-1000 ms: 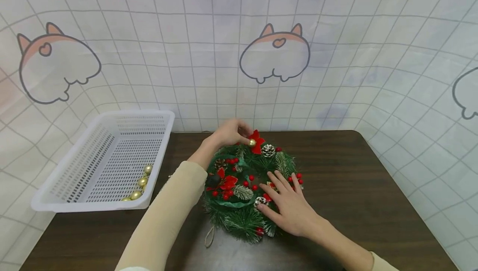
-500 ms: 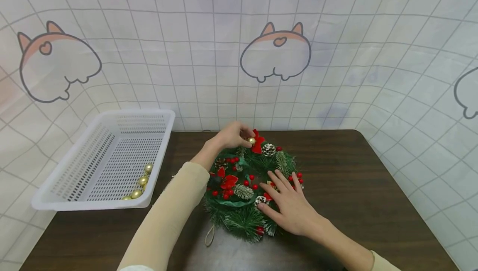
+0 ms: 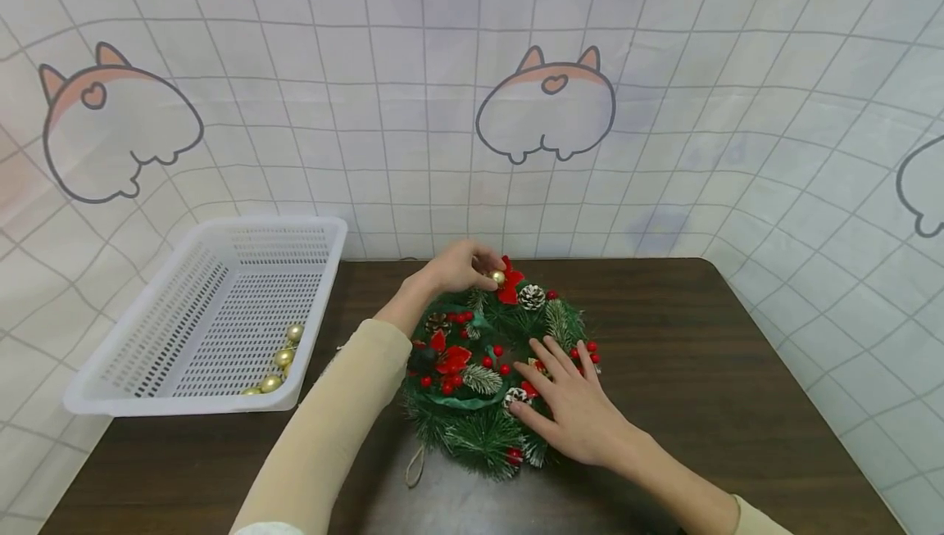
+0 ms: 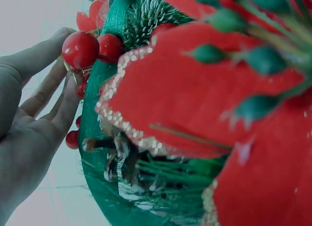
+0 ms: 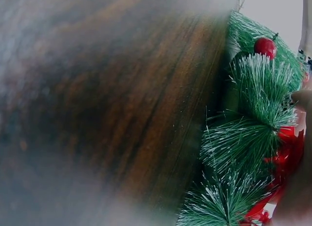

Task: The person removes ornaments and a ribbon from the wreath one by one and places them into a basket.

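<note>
A green wreath [image 3: 483,437] with red berries, pinecones and red poinsettia flowers lies on the dark wooden table. At its far edge my left hand [image 3: 459,266] pinches a small gold ball ornament [image 3: 498,277] beside a red flower [image 3: 509,289]. The left wrist view has the left hand [image 4: 39,123] behind red berries [image 4: 80,50]; there the ball is hidden. My right hand [image 3: 575,408] rests on the wreath's right side with fingers spread, close to a frosted pinecone [image 3: 515,397]. Only a sliver of it shows in the right wrist view, by green needles [image 5: 243,143].
On the left stands a white plastic basket [image 3: 88,400] holding several gold balls [image 3: 284,357]. A twine loop [image 3: 415,467] sticks out from the wreath's near left side. The table [image 3: 686,346] meets a white checked cloth [image 3: 413,191] at its back.
Compared with a second ago, my left hand has shifted slightly right and lower, close against the gold ball. My right hand stays in place on the wreath.
</note>
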Available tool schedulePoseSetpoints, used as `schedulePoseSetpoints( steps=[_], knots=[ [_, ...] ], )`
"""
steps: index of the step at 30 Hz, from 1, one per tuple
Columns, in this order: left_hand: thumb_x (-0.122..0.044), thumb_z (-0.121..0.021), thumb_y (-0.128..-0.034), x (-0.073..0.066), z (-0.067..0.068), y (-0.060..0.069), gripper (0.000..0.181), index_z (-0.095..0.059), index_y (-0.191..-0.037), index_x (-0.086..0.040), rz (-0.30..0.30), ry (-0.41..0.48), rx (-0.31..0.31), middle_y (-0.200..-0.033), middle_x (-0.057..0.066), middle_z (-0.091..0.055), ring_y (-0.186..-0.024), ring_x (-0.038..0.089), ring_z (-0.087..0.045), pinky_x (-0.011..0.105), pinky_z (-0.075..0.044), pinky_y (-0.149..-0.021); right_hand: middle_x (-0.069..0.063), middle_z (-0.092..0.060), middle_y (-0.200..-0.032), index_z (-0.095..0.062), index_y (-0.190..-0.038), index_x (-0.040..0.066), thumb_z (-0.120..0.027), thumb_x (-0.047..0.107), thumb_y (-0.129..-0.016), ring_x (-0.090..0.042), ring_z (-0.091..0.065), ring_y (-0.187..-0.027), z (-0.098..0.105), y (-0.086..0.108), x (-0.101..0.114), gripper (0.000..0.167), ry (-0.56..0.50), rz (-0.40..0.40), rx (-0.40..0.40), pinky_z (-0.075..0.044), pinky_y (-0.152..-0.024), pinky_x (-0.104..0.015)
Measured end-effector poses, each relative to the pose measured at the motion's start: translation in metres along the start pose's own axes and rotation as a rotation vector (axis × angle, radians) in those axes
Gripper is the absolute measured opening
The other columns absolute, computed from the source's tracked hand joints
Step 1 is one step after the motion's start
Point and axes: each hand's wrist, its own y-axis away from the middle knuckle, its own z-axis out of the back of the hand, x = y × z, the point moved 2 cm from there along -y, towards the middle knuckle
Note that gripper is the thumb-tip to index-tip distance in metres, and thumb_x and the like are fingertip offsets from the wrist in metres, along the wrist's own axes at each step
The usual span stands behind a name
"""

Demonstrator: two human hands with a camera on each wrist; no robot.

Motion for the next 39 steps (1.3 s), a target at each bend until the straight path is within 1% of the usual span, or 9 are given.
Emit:
schedulePoseSetpoints(
  steps=[4, 8, 11, 17, 20, 22, 29, 34, 39],
  knots=[
    [-0.006, -0.077, -0.0934, 0.001, 0.001, 0.001, 0.03, -0.072, -0.123, -0.003, -0.013, 0.014, 0.008, -0.118, 0.009, -0.069, -0.111, 0.027, -0.064, 0.04, -0.056, -0.091, -0.017, -0.033, -0.163, -0.057, -0.148, 0.014, -0.047, 0.062, -0.103, -0.039, -0.018, -0.153, -0.002, 0.002, 0.001, 0.066, -0.009, -0.003, 0.011, -0.001, -0.115, -0.073],
    [-0.008, -0.076, -0.0946, 0.003, 0.004, 0.0, 0.031, -0.07, -0.125, -0.002, -0.026, 0.037, -0.002, -0.118, 0.009, -0.069, -0.114, 0.028, -0.063, 0.04, -0.056, -0.091, -0.016, -0.033, -0.163, -0.057, -0.148, 0.014, -0.048, 0.061, -0.103, -0.039, -0.018, -0.153, -0.002, 0.002, 0.0, 0.065, -0.008, -0.005, 0.002, -0.001, -0.115, -0.073],
    [-0.008, -0.075, -0.0955, 0.004, 0.009, 0.001, 0.03, -0.071, -0.125, -0.003, -0.025, 0.069, -0.022, -0.119, 0.009, -0.067, -0.114, 0.029, -0.062, 0.045, -0.056, -0.091, -0.016, -0.032, -0.163, -0.057, -0.148, 0.014, -0.048, 0.061, -0.103, -0.039, -0.018, -0.153, -0.001, 0.001, 0.0, 0.066, -0.009, -0.004, -0.006, -0.001, -0.115, -0.073],
    [-0.011, -0.073, -0.097, 0.008, 0.017, 0.006, 0.031, -0.07, -0.127, -0.004, -0.015, 0.096, -0.05, -0.119, 0.009, -0.066, -0.114, 0.029, -0.061, 0.05, -0.056, -0.09, -0.017, -0.032, -0.163, -0.057, -0.148, 0.013, -0.048, 0.061, -0.103, -0.039, -0.018, -0.153, -0.001, 0.001, 0.0, 0.066, -0.018, 0.0, -0.002, 0.0, -0.115, -0.073],
    [-0.011, -0.073, -0.0972, 0.011, 0.019, 0.009, 0.031, -0.069, -0.127, -0.002, -0.02, 0.128, -0.058, -0.12, 0.01, -0.065, -0.113, 0.03, -0.062, 0.055, -0.054, -0.091, -0.017, -0.032, -0.163, -0.057, -0.148, 0.013, -0.049, 0.06, -0.103, -0.039, -0.018, -0.153, -0.001, 0.001, 0.0, 0.065, -0.015, 0.002, -0.002, 0.0, -0.115, -0.073],
    [-0.011, -0.072, -0.0976, 0.013, 0.021, 0.01, 0.03, -0.069, -0.126, -0.002, -0.029, 0.145, -0.068, -0.12, 0.011, -0.065, -0.113, 0.03, -0.062, 0.057, -0.054, -0.091, -0.017, -0.032, -0.163, -0.057, -0.148, 0.014, -0.049, 0.06, -0.103, -0.039, -0.018, -0.153, -0.001, 0.0, 0.0, 0.065, -0.01, 0.005, -0.003, 0.0, -0.115, -0.073],
    [-0.012, -0.072, -0.0978, 0.018, 0.027, 0.015, 0.029, -0.069, -0.125, -0.003, -0.05, 0.192, -0.109, -0.122, 0.013, -0.064, -0.111, 0.029, -0.063, 0.047, -0.057, -0.09, -0.017, -0.032, -0.163, -0.057, -0.148, 0.013, -0.048, 0.062, -0.103, -0.039, -0.018, -0.153, 0.0, -0.001, -0.001, 0.066, -0.002, 0.008, -0.003, -0.001, -0.115, -0.073],
    [-0.011, -0.072, -0.098, 0.022, 0.031, 0.019, 0.034, -0.066, -0.129, 0.001, -0.057, 0.22, -0.133, -0.124, 0.016, -0.063, -0.112, 0.031, -0.063, 0.051, -0.054, -0.094, -0.017, -0.032, -0.163, -0.057, -0.148, 0.013, -0.047, 0.062, -0.103, -0.039, -0.018, -0.153, 0.0, -0.001, -0.001, 0.067, 0.001, 0.003, -0.002, -0.001, -0.115, -0.073],
    [-0.01, -0.072, -0.098, 0.025, 0.033, 0.023, 0.036, -0.064, -0.131, 0.003, -0.051, 0.234, -0.18, -0.123, 0.017, -0.064, -0.112, 0.032, -0.062, 0.052, -0.053, -0.096, -0.017, -0.033, -0.163, -0.057, -0.148, 0.013, -0.047, 0.063, -0.103, -0.039, -0.019, -0.153, 0.0, -0.001, -0.001, 0.067, 0.002, 0.003, -0.001, -0.001, -0.115, -0.073]
  ],
)
